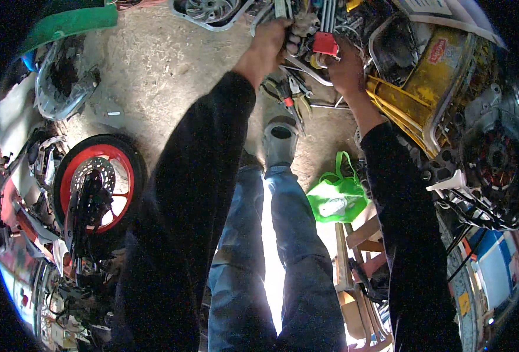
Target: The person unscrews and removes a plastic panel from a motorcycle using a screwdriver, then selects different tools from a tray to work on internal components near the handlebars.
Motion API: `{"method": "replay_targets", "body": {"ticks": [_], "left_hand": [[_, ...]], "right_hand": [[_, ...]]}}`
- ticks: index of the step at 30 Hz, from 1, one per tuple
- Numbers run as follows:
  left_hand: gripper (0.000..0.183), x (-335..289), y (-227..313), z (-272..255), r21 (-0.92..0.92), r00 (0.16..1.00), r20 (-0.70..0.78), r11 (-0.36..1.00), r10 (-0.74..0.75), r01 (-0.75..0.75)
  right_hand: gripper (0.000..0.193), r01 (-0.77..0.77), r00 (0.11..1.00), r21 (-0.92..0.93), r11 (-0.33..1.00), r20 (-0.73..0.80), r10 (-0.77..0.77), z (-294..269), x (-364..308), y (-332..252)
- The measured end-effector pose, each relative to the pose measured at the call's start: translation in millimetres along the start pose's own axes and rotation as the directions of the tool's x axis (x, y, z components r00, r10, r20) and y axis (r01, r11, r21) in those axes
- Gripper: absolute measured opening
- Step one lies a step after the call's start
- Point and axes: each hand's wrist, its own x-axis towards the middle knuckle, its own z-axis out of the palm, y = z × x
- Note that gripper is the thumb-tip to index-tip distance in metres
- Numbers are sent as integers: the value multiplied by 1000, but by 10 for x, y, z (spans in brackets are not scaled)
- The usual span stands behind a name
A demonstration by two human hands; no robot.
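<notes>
Both my arms reach to the top of the view, over a crowded heap of metal parts and tools. My left hand [268,48] has its fingers curled at a greyish, dirty piece [302,26]; what exactly they grip is hidden. Close to its right, my right hand [347,69] is closed at a small red block-shaped piece [325,43], with its fingers partly hidden. Several long grey rods [328,16] lie just beyond the red piece. Below my hands, pliers [286,97] with red on the handles lie on the ground among other hand tools. A curved silver bar [309,71] runs between my hands.
A red-rimmed wheel [100,182] with a brake disc stands at left. Yellow metal frames [412,88] and a large engine part [497,152] crowd the right. A green bag [340,196] sits beside my legs, near a wooden chair [359,305]. A cast wheel [209,9] lies at the top.
</notes>
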Motion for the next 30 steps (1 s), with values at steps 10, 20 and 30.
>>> {"method": "replay_targets", "body": {"ticks": [10,20,30], "left_hand": [[48,-1468,292,144,-737,999,30,676,25,5],[27,-2790,163,-132,-743,909,-403,540,109,-395],[39,-4267,-366,-875,-621,638,-746,146,191,-770]], "right_hand": [[27,-101,986,438,893,163,31,-140,-282,-1148],[27,41,833,515,856,456,-314,81,-746,-2556],[37,-467,453,486,739,849,-272,962,-1958,-3663]]}}
